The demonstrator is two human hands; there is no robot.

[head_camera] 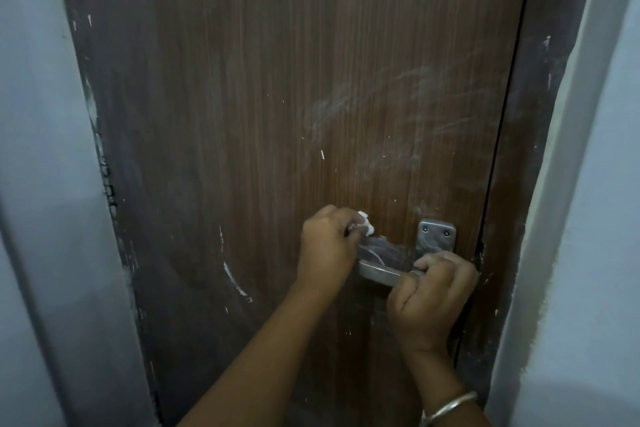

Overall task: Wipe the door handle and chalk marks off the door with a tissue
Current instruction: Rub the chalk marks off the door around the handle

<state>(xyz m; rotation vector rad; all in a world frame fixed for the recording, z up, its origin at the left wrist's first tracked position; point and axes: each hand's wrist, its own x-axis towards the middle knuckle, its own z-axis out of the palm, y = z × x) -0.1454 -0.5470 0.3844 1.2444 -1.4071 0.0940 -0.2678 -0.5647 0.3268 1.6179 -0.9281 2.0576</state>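
Note:
A brown wooden door (259, 114) fills the view. Smeared white chalk marks (374, 107) lie above the metal lever handle (379, 272), which runs left from its screwed back plate (436, 236). My left hand (327, 246) grips a small white tissue (469, 224) wad at the free left end of the handle; only a bit of tissue shows above the fingers. My right hand (433, 295) is curled round the handle near the plate, with a bangle on its wrist.
A dark door frame (540, 114) runs down the right side, with a pale wall (606, 218) beyond it. Another pale wall (41, 184) stands at the left. A curved white scratch (235, 279) marks the door left of the handle.

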